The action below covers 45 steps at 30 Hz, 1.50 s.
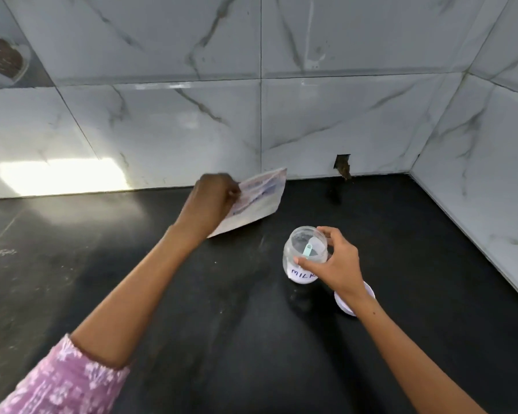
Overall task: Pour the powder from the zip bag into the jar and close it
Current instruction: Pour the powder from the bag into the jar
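Holding the bag (pixel 259 198) pinched in our left hand (pixel 213 201) near the counter's (pixel 132 279) back edge, our right hand (pixel 335 261) loosely curled around the open jar (pixel 304 255), we must next tip the bag over it.

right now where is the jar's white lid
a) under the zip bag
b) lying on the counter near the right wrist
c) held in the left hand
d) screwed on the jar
b: the white lid lies on the black counter, partly hidden beneath the right wrist, while the jar stands open with a scoop inside and the left hand holds the zip bag.
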Motion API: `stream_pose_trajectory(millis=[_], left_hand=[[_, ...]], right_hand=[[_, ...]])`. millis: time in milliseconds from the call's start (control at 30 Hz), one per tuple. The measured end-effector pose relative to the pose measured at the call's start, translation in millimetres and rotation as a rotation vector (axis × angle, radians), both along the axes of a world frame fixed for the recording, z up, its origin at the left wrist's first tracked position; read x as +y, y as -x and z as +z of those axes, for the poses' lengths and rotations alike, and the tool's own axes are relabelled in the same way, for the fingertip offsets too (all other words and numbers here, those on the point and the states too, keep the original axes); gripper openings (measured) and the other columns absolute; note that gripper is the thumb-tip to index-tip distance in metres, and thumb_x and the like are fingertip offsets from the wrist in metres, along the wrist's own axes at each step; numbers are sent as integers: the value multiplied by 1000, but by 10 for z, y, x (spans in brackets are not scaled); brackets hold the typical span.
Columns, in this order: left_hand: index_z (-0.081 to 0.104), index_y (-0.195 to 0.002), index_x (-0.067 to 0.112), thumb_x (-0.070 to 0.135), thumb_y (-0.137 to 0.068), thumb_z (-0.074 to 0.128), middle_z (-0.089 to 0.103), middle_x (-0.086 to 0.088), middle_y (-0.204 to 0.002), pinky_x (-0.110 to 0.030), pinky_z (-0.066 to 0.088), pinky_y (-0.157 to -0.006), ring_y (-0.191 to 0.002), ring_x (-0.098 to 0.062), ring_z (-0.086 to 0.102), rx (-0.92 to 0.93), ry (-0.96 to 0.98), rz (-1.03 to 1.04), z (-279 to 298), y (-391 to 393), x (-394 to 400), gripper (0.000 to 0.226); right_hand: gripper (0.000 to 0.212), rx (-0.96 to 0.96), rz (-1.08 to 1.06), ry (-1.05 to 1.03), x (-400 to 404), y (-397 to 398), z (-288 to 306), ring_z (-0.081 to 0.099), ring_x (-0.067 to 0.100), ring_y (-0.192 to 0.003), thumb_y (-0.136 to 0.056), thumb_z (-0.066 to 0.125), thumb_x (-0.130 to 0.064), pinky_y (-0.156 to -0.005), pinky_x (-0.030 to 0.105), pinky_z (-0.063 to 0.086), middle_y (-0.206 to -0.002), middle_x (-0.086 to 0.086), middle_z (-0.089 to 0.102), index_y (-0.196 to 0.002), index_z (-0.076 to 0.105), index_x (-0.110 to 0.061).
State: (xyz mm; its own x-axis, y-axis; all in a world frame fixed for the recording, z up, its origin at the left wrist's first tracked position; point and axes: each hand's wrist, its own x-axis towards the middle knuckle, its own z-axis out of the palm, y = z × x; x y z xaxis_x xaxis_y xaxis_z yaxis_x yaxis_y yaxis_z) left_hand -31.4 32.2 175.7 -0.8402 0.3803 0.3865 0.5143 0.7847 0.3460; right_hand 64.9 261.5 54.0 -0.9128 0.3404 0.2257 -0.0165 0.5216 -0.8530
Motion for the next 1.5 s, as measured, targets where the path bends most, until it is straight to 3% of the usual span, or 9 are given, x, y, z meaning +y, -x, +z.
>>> stream_pose_trajectory(millis=[333,500,633,767,1033,1133,1300,1367,1500], left_hand=[[74,-84,-1,7,-74,77,70,-18,-86,-22,42,-70,-79,-27,64,30,-226,-70,548,460,463,13],[75,-75,1,7,-67,81,71,-15,-73,-7,37,-54,-55,-5,53,-31,-506,-130,581,358,711,11],[75,-74,6,13,-68,83,72,-13,-71,-29,52,-63,-61,-24,64,-64,-642,-179,570,276,864,13],[75,-76,6,14,-70,82,72,-12,-70,-41,54,-66,-65,-29,67,-127,-728,-213,581,268,916,12],[75,-77,10,17,-71,81,72,-6,-69,-33,54,-64,-63,-23,67,-126,-722,-202,602,317,970,11],[75,-76,13,19,-71,81,70,-1,-67,-26,52,-64,-58,-6,62,-111,-700,-70,447,404,822,10],[76,-83,5,18,-74,79,73,-14,-80,-27,42,-67,-68,-18,63,-218,-537,128,-71,476,493,16],[76,-84,5,16,-73,79,73,-14,-81,-21,38,-66,-65,-15,60,-235,-508,182,-245,483,401,16],[75,-77,6,11,-71,80,71,-8,-73,-9,38,-54,-57,0,56,-269,-610,231,-425,475,315,9]], right_hand=[[72,-4,218,115,-635,117,-97,58,5,-106,-51,88,-39,-91,31,53,-113,-10,60,-113,55,-25],[70,-85,-71,656,-534,225,-108,57,11,-111,-66,78,-45,-85,21,50,-128,3,56,-125,48,-19],[72,-154,-256,1046,-142,339,-110,46,23,-128,-89,62,-29,-101,37,45,-145,13,39,-145,23,-7],[34,-68,-131,1216,142,409,-79,52,22,-124,-95,52,-25,-100,45,39,-134,7,55,-128,47,-19],[11,43,-81,1329,254,590,80,60,24,-104,-95,52,-19,-95,50,45,-108,4,63,-104,57,-18],[10,111,-147,1164,375,597,99,62,20,-99,-94,54,-14,-89,44,50,-104,3,65,-102,57,-18],[15,155,-230,784,449,537,31,63,16,-88,-87,61,-2,-80,27,53,-94,6,67,-95,56,-14],[22,162,-208,827,445,533,-2,65,15,-89,-85,63,1,-77,21,54,-100,8,67,-101,55,-11],[20,181,-126,994,474,573,46,66,19,-97,-91,57,-20,-87,33,54,-103,4,70,-108,61,-10]])
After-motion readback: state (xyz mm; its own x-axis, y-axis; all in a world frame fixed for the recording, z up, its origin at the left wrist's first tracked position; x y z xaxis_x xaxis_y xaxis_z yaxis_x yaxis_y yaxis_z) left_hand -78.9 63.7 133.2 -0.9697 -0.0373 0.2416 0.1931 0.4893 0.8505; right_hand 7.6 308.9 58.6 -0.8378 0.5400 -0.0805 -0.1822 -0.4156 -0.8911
